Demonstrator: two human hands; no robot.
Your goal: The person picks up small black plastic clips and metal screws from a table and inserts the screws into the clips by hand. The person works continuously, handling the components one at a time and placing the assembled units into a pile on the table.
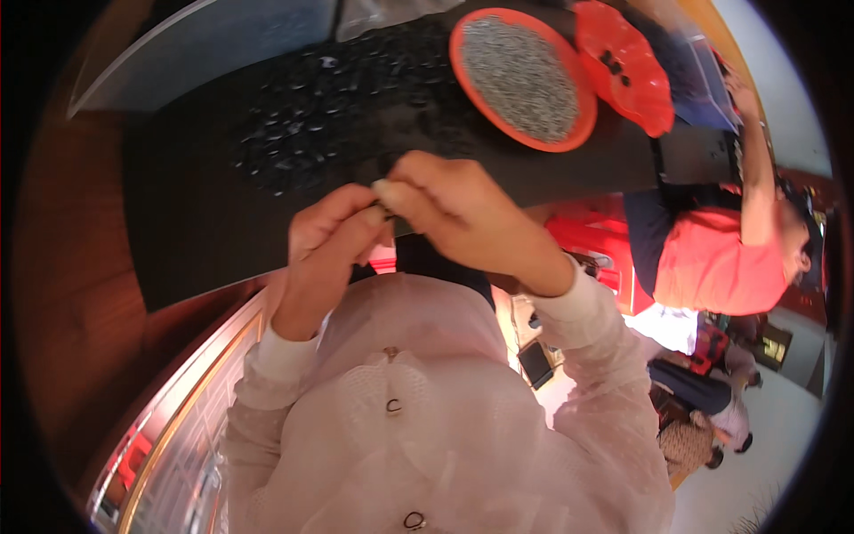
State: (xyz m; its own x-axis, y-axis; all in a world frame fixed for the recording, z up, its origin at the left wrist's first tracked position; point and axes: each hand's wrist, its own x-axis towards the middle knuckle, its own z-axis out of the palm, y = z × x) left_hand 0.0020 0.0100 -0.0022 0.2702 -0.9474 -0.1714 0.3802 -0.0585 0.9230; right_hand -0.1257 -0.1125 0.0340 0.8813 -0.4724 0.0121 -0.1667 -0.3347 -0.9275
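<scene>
My left hand and my right hand meet over the near edge of a black tabletop. Both are closed in a pinch, fingertips touching. Between them shows a bit of a small dark piece; the fingers hide most of it, so its kind cannot be made out. Just beyond my hands lie many loose, shiny black pieces, spread across the table. To the far right, an orange-red round tray is filled with small silvery metal parts.
Beside the tray sits a red wavy-edged dish with a few black pieces. A clear plastic bin stands at the far left. On the right, a person in a red shirt reaches toward the table. Red stools and other people are farther off.
</scene>
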